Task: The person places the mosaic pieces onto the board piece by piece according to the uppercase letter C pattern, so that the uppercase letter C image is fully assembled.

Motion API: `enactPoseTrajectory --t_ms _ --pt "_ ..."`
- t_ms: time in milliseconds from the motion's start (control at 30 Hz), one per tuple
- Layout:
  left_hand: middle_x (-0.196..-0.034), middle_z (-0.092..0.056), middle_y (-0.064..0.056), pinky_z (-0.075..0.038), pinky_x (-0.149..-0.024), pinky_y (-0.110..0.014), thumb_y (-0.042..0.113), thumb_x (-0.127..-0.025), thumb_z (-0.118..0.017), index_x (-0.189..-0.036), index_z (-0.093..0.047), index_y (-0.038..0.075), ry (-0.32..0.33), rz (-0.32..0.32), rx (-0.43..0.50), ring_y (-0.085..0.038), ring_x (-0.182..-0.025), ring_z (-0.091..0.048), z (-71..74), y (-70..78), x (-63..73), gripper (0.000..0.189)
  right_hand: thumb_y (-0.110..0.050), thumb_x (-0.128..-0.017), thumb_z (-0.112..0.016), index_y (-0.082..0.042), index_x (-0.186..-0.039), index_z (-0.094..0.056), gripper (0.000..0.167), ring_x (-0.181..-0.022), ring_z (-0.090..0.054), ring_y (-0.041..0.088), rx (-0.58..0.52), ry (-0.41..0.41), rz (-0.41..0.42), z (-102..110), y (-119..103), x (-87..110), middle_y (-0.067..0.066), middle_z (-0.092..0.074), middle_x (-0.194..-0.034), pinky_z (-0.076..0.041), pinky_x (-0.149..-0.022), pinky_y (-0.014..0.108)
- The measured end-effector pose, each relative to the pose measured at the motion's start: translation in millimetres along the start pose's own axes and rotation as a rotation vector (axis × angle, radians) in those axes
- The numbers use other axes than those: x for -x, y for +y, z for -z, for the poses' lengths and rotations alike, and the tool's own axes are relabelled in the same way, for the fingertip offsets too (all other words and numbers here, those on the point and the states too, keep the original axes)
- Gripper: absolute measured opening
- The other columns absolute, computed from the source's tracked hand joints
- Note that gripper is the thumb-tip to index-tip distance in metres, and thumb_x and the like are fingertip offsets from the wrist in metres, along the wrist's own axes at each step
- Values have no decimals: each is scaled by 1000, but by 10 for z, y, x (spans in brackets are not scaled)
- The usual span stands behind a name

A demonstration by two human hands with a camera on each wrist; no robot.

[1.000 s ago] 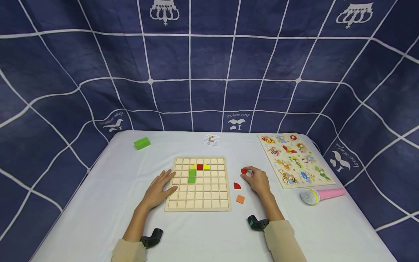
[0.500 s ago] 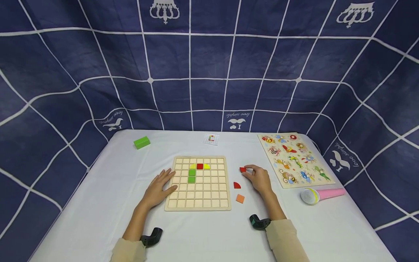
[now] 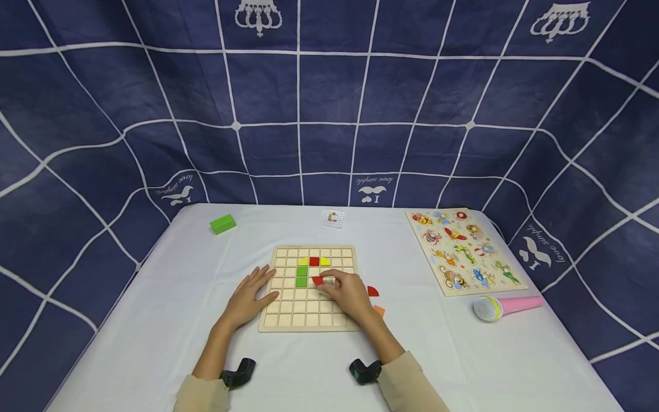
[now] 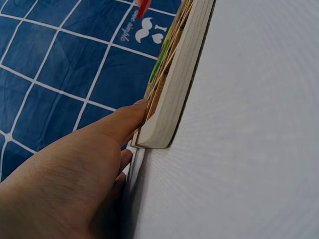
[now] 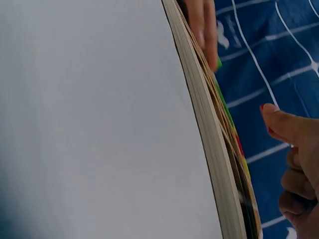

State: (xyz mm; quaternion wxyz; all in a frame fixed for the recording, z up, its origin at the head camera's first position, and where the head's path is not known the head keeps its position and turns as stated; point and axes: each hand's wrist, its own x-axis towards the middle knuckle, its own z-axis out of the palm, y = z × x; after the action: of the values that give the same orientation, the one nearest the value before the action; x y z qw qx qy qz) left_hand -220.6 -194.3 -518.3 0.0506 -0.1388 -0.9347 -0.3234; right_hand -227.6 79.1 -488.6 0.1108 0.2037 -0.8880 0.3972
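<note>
The right hand has swung in from the desk at the right of the wooden grid board and is now over the grid itself, thumb and fingertips pinching a red quarter-round piece. Half a second ago that piece was at the board's outer right, in the same fingers; in the head view it now appears just to the right of the lower green tile. Both wrist views show it raised, with a gap between it and the board, so it seems not yet set down. The left hand has stayed where it was, holding nothing, its fingers extended and its thumb lying on the board's left edge, which probably steadies the frame. The pieces on the grid are unchanged: a yellow piece, a red square and another yellow piece in one row, with the upper green tile and the lower one beneath the left yellow. I judge that the work has passed from picking up to positioning, and that the piece's exact cell and turn remain open. Beside the board, a second red quarter-round and an orange tile lie on the desk as before, though the right arm now partly covers the tile. The small pattern card beyond the board has not moved.
</note>
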Motion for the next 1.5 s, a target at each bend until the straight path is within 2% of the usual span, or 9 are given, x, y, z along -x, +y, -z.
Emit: enactPoseTrajectory --t_ms 200,400,767,967,1167,1300,1500 --pt "-147 -30 -13 -11 -110 -49 41 -87 -61 -139 -43 10 -14 0 1 -33 -137 -18 7 5 -5 64 -32 -77 -74 -15 -100 -70 29 -42 -34 1 12 -57 11 -255 -142 -11 -11 -42 -48 -28 -38 18" --pt "-147 -30 -13 -10 -110 -49 43 -87 -60 -139 -42 11 -23 2 2 -33 -137 -17 16 20 0 65 -34 -77 -74 -14 -99 -71 30 -45 -35 1 59 -74 23 -373 -133 -4 -14 -43 -51 -29 -41 17" --pt "-147 -31 -14 -11 -109 -52 42 -87 -60 -139 -42 10 -14 -4 7 -35 -137 -18 16 30 4 63 -38 -77 -73 -16 -99 -72 32 -45 -34 2 135 -61 33 -427 -107 21 -15 -46 -53 -28 -41 18" --pt "-147 -30 -13 -11 -110 -51 41 -87 -61 -139 -42 10 -11 2 3 -34 -137 -17 25 30 8 63 -37 -76 -74 -15 -100 -71 33 -45 -34 1 95 -57 30 -398 -108 41 -15 -47 -53 -28 -40 18" --pt "-147 -31 -14 -10 -110 -51 40 -87 -62 -139 -43 9 -19 8 7 -35 -137 -17 22 31 6 63 -33 -76 -75 -17 -102 -70 31 -42 -33 0 24 -14 -19 -162 -30 145 -13 -40 -48 -27 -37 18" --pt "-147 -30 -14 -10 -110 -50 40 -87 -61 -139 -42 10 -20 13 -4 -34 -137 -17 26 36 1 63 -31 -76 -75 -15 -101 -70 30 -41 -31 0 44 49 -34 142 101 260 -14 -37 -48 -26 -37 18" --pt "-146 -31 -14 -11 -110 -50 39 -87 -62 -138 -43 9 -13 5 4 -35 -137 -18 24 45 7 62 -28 -73 -79 -14 -97 -71 29 -40 -29 0 72 155 -92 579 380 583 -16 -34 -47 -27 -37 19"
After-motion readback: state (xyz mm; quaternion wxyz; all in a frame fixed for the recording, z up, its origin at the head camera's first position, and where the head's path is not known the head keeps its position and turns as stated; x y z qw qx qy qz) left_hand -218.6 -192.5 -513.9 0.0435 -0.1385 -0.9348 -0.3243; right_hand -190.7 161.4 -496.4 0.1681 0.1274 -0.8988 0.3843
